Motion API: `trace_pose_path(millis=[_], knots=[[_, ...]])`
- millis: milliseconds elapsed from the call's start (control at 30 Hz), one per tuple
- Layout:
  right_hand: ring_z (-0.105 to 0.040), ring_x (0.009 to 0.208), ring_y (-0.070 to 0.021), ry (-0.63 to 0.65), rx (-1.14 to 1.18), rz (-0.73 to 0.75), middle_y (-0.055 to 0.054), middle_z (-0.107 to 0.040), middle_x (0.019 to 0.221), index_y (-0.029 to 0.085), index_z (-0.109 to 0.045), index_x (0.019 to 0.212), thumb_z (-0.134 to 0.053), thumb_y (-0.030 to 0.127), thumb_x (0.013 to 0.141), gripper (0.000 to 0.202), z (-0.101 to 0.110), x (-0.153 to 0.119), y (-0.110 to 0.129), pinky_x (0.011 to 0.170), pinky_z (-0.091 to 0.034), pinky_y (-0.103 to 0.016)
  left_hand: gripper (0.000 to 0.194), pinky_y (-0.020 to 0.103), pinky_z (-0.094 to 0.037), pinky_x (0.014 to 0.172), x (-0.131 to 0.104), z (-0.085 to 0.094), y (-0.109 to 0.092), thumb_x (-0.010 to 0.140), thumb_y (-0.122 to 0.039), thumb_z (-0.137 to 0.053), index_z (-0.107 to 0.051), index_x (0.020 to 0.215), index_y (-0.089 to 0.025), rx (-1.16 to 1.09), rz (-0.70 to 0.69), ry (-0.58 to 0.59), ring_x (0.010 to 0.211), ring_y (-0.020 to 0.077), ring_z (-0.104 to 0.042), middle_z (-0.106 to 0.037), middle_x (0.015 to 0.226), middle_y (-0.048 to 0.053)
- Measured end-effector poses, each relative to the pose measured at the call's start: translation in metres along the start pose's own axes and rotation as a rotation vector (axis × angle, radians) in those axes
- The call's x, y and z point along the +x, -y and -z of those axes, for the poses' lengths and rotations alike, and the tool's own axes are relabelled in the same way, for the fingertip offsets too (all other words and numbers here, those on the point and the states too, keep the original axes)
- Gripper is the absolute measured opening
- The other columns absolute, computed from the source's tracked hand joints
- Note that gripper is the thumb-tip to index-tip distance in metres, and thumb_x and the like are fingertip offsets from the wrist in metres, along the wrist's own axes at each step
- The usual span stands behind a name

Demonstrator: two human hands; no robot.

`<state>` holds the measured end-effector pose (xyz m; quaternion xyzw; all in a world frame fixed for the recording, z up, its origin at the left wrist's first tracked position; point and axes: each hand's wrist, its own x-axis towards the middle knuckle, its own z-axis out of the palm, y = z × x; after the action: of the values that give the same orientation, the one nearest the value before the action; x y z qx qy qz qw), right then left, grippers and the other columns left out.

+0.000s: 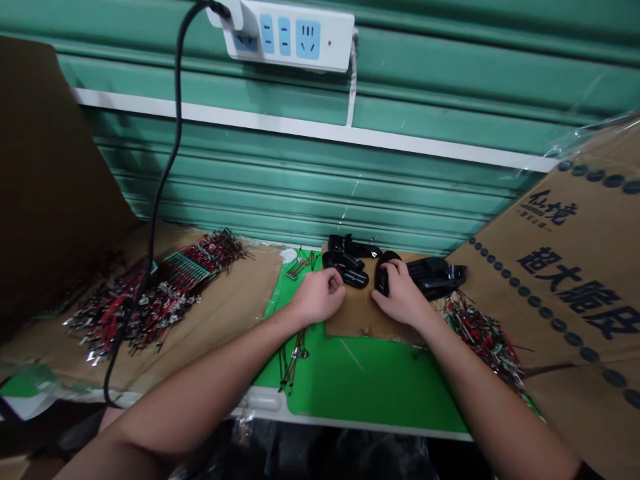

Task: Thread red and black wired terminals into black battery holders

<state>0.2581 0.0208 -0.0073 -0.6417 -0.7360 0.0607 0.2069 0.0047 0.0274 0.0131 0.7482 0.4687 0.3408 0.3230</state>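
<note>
Glossy black plastic parts (350, 273) lie together at the back of a cardboard piece (350, 323) on the green tabletop (370, 387). My left hand (320, 295) is just left of them, its fingers curled inward; what they hold, if anything, is too small to make out. Fingers of my right hand (399, 291) grip a black rounded part (383, 277) at the back right of the cardboard. More black parts (435, 275) lie beyond that hand. Small wired circuit pieces (300, 265) sit behind my left hand, and loose red and black wires (294, 363) lie below it.
Large wire bundles with circuit strips (187, 270) cover cardboard at left. Another wire pile (483, 337) lies beside the right cardboard box (575, 267). A black cable (163, 180) hangs from a power strip (295, 37) on the green wall.
</note>
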Motion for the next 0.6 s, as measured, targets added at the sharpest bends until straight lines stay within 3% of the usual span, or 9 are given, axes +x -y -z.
trace_pose_path(millis=[167,333,533,600], knots=[[-0.054,0.145,-0.0429,-0.015,-0.008,0.042,-0.027,-0.040,0.162,0.010,-0.056,0.146,-0.067,0.043,0.091,0.066,-0.001,0.002,-0.002,0.123,-0.046,-0.056,0.018,0.027,-0.043,0.064,-0.002,-0.002,0.000,0.085,-0.014,-0.065,-0.075,0.100,-0.017,0.043,-0.061,0.082,0.067,0.0154,-0.062,-0.072,0.078,0.000],[-0.045,0.154,-0.0423,-0.029,0.017,0.067,-0.028,-0.042,0.163,0.008,-0.054,0.150,-0.068,0.046,0.092,0.071,0.000,0.003,0.000,0.127,-0.041,-0.056,0.035,0.030,-0.049,0.073,-0.003,0.000,-0.003,0.086,-0.015,-0.067,-0.075,0.120,-0.015,0.088,-0.095,0.127,0.076,0.0187,-0.067,-0.079,0.095,0.005],[-0.048,0.151,-0.0421,-0.056,-0.002,0.059,-0.031,-0.037,0.166,0.005,-0.047,0.156,-0.071,0.047,0.091,0.081,0.011,-0.002,0.008,0.126,-0.043,-0.053,0.039,0.034,-0.054,0.086,-0.004,0.003,-0.006,0.086,-0.015,-0.067,-0.075,0.124,-0.015,0.112,-0.126,0.171,0.087,0.0227,-0.073,-0.081,0.103,0.008],[-0.053,0.146,-0.0423,-0.077,-0.071,0.103,-0.030,-0.046,0.160,0.006,-0.048,0.155,-0.069,0.040,0.091,0.075,0.022,-0.006,0.012,0.121,-0.047,-0.055,0.036,0.034,-0.055,0.086,-0.005,0.002,-0.005,0.087,-0.016,-0.067,-0.077,0.122,-0.016,0.119,-0.122,0.167,0.086,0.0228,-0.073,-0.080,0.099,0.008]])
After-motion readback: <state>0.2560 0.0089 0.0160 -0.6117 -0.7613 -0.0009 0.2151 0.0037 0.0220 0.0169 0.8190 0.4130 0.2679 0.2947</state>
